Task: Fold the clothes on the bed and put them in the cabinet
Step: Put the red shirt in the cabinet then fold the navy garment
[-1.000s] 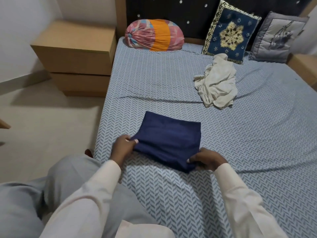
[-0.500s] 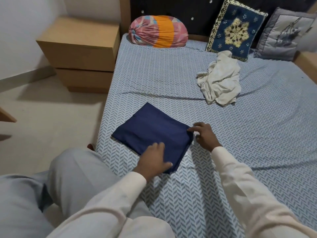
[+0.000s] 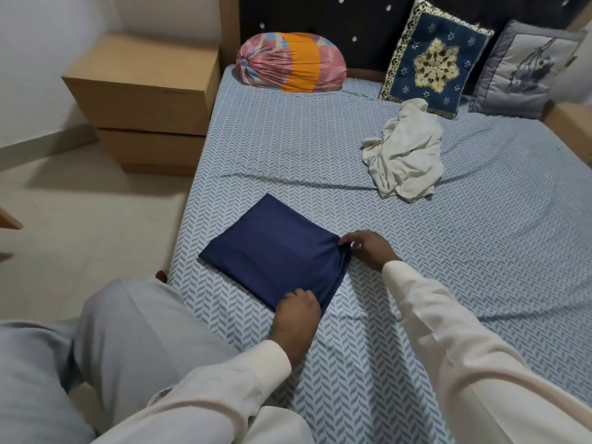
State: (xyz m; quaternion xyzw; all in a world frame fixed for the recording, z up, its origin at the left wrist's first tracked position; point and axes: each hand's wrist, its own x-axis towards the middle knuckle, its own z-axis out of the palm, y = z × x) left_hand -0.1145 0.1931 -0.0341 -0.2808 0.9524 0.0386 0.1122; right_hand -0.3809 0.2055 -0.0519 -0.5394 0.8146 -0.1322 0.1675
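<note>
Navy garment: the folded navy garment (image 3: 275,251) lies flat on the bed (image 3: 288,149), close to the bed's left edge and just in front of you, turned so that one corner points away from you.
Your left hand: your left hand (image 3: 298,310) is at the near corner of the navy garment, knuckles up, fingers curled down onto the cloth's edge and gripping it.
Your right hand: your right hand (image 3: 368,251) is at the right-hand corner, where thumb and fingers pinch the cloth (it bunches into small creases there).
Sleeves: both arms wear cream sleeves (image 3: 448,341) that reach the wrists.
White garment: a crumpled white garment (image 3: 405,155) sits unfolded farther up the bed, well apart from the navy one and just in front of the cushions.
Sheet: the blue-and-white herringbone sheet (image 3: 480,251) shows long wrinkles across its middle.
Head of the bed: a pink-and-orange bolster (image 3: 291,62) lies on the left; a blue embroidered cushion (image 3: 434,59) and a grey cushion (image 3: 525,68) lean on the dark studded headboard (image 3: 362,30).
Cabinet: a wooden bedside cabinet (image 3: 144,91) stands on the floor, touching the bed's left side near the bolster; its drawer fronts are closed.
Your leg: your grey trouser leg (image 3: 137,331) is bent beside the bed's left edge, near the navy garment.
</note>
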